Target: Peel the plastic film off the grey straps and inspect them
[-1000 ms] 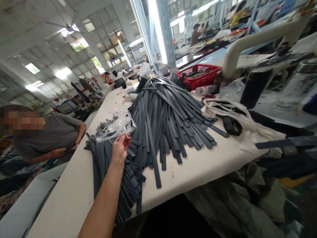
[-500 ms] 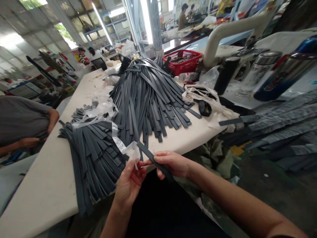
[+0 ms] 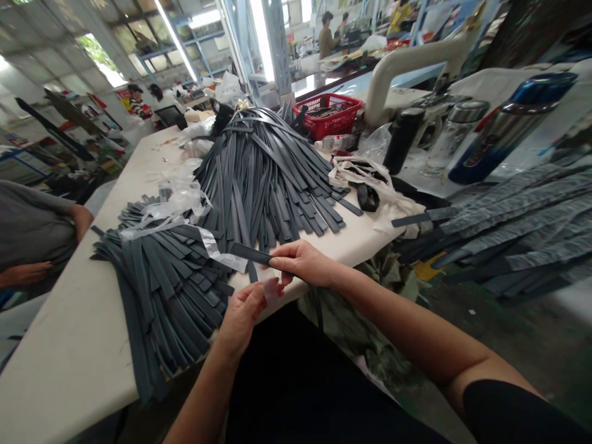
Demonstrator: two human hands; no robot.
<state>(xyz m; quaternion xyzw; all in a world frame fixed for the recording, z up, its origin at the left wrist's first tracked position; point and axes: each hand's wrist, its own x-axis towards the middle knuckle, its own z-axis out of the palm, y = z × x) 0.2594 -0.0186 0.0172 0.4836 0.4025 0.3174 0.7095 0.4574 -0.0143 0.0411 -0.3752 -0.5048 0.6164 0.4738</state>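
My right hand (image 3: pixel 306 264) is closed around a dark grey flat strap (image 3: pixel 250 253), whose free end points left over the table edge. Just below it, my left hand (image 3: pixel 241 313) pinches a thin whitish translucent strip (image 3: pixel 272 292) between thumb and fingers. Fingertips of my right hand lie at the far side of this strip. A longer white film ribbon (image 3: pixel 213 246) runs from the left bundle of grey straps (image 3: pixel 178 296) to behind the held strap; whether it joins the pinched strip, I cannot tell. A larger heap of grey straps (image 3: pixel 263 179) lies beyond my hands.
On the white table (image 3: pixel 69 345) are a red basket (image 3: pixel 330 117), crumpled white cloth (image 3: pixel 393 206) and plastic film. Bottles, one a blue and steel flask (image 3: pixel 509 132), stand at right. More straps (image 3: pixel 518 228) hang there. A seated person (image 3: pixel 37 228) is at left.
My right hand has moved up and left with the strap, which now lies flatter. My left hand has drawn slightly apart from it, with the translucent strip between them. The view has shifted a little.
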